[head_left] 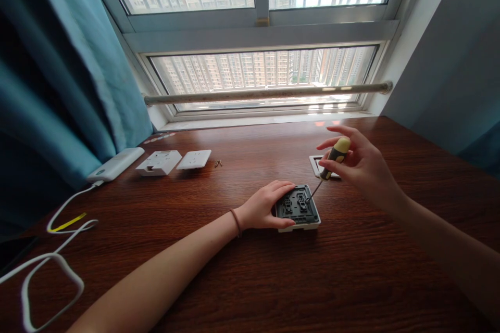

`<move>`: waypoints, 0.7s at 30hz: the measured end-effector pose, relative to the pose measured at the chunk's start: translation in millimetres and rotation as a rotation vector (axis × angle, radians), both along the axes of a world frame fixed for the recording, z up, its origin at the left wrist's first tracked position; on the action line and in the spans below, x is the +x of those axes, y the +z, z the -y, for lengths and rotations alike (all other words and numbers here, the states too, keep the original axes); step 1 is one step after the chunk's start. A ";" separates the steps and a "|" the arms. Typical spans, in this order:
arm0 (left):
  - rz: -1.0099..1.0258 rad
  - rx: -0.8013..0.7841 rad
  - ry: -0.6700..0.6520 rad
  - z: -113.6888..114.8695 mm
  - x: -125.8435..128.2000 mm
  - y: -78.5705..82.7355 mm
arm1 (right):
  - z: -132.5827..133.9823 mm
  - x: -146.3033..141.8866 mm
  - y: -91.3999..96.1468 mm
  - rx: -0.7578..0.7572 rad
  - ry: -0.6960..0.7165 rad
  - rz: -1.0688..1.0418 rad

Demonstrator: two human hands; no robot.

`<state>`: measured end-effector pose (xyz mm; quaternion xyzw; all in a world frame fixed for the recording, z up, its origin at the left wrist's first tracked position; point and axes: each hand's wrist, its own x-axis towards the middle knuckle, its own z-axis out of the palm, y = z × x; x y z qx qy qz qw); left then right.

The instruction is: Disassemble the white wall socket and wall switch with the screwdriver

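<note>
In the head view, your left hand [271, 205] is clamped on the switch unit [299, 208], fingers along its far edge and thumb along its near edge. The unit lies on the table [234, 281] just right of that palm, dark inner face up. That is a sound brace; press down evenly and leave the thumb clear of the tip's path in case it slips.

Your right hand [359, 158] is closed in a light pinch on the screwdriver [334, 158], its shaft running down and left from your fingers to the dark face. You cannot tell from here whether the tip sits in a screw head. The shaft leans towards your right hand; if the screw stands square to the face, bring the handle more upright, seat the tip fully, then turn under steady downward pressure.

Beyond your left hand and to its left lie small screws [217, 164], then a white plate [194, 159]. A white frame [314, 166] lies just past your right fingers, partly hidden; mind your knuckles there.
</note>
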<state>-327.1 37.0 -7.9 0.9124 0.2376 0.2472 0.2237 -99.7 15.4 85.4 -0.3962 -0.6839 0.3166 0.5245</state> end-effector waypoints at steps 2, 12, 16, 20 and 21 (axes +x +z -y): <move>-0.001 -0.003 -0.001 0.0 0.3 0.2 | 1.9 -0.7 1.9 -0.046 0.089 -0.072; -0.023 -0.001 0.002 -0.1 0.2 0.0 | 0.4 -0.4 -0.7 -0.067 0.117 -0.096; -0.018 -0.006 0.001 -0.1 0.1 -0.4 | -1.2 1.2 2.1 -0.105 0.089 -0.079; -0.008 -0.004 0.000 -0.5 0.2 -0.7 | 0.3 1.8 4.4 -0.160 0.175 -0.147; -0.006 -0.004 0.000 -0.5 0.3 -0.6 | 0.7 1.7 4.3 -0.166 0.208 -0.158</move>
